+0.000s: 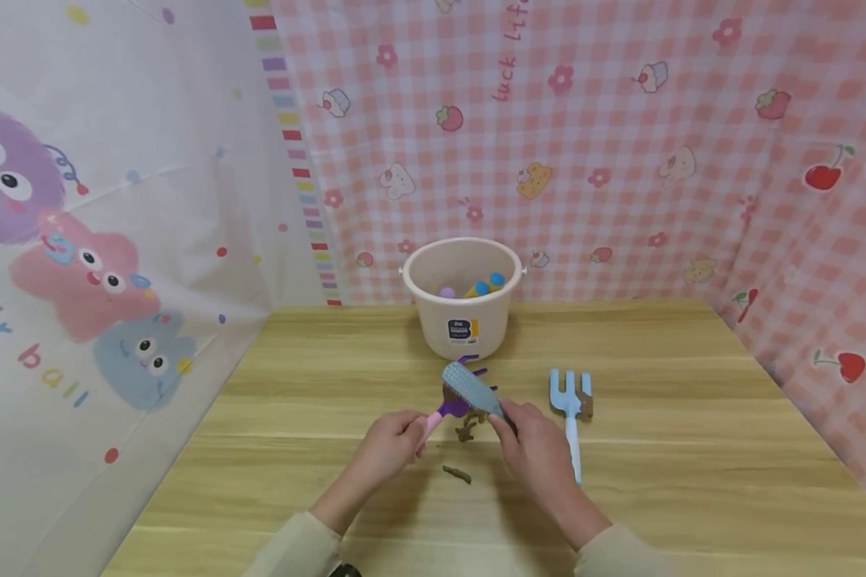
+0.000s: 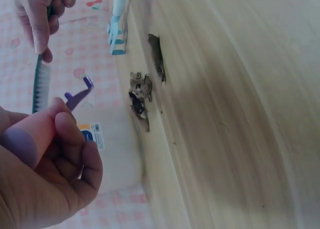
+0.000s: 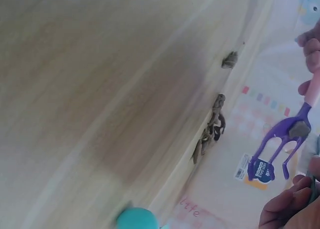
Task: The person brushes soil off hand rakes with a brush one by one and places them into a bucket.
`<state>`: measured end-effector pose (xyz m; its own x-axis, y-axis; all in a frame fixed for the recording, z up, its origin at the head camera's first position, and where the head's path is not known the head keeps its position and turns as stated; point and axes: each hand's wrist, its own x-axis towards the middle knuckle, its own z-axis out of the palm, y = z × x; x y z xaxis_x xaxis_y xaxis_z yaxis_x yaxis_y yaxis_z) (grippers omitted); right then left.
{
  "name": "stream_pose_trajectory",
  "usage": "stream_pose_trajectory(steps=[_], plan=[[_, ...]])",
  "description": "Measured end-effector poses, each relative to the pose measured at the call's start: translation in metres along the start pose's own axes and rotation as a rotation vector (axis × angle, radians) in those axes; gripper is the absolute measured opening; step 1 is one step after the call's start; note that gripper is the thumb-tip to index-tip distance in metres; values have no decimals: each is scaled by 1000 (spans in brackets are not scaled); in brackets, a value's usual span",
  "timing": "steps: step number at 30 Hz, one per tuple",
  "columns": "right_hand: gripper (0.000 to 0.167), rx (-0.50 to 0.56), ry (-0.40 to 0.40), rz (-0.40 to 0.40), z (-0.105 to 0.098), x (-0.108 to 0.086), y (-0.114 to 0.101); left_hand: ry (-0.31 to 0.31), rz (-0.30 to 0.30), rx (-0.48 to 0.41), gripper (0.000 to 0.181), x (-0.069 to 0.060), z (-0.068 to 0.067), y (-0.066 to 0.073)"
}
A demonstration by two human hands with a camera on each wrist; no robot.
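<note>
My left hand (image 1: 391, 442) grips the pink handle of a purple toy hand rake (image 3: 286, 128), its tines pointing away over the table. A brown clump (image 3: 299, 129) sticks to the rake's head. My right hand (image 1: 537, 449) holds a brush (image 1: 471, 387) by its dark green handle; the brush head lies across the rake in the head view. Its white bristles (image 2: 42, 86) show in the left wrist view. Below the tools, brown clay-like bits (image 1: 466, 431) and a thin piece (image 1: 457, 474) lie on the table.
A light blue toy fork (image 1: 572, 425) lies to the right, with a brown clump (image 1: 584, 405) at its tines. Behind the tools stands a cream bucket (image 1: 433, 324) with blue-tipped yellow items (image 1: 482, 288) inside. Patterned cloths (image 1: 548, 120) hang around the wooden table (image 1: 693, 449).
</note>
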<state>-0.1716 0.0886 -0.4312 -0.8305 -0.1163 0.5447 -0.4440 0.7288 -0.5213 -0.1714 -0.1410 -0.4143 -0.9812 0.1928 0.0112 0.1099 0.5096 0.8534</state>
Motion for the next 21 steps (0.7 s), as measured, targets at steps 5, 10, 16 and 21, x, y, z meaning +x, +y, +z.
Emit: stream_pose_trajectory(steps=[5, 10, 16, 21], plan=[[28, -30, -21, 55, 4, -2, 2, -45, 30, 32, 29, -1, 3, -1], [29, -69, -17, 65, 5, -4, 13, -63, 56, 60, 23, -4, 6, -1], [19, -79, 14, 35, 4, -4, 14, -60, 68, 78, 21, -6, 7, -2], [24, -38, -43, -7, 6, -7, 3, -37, 84, 157, 34, -1, 6, -3]])
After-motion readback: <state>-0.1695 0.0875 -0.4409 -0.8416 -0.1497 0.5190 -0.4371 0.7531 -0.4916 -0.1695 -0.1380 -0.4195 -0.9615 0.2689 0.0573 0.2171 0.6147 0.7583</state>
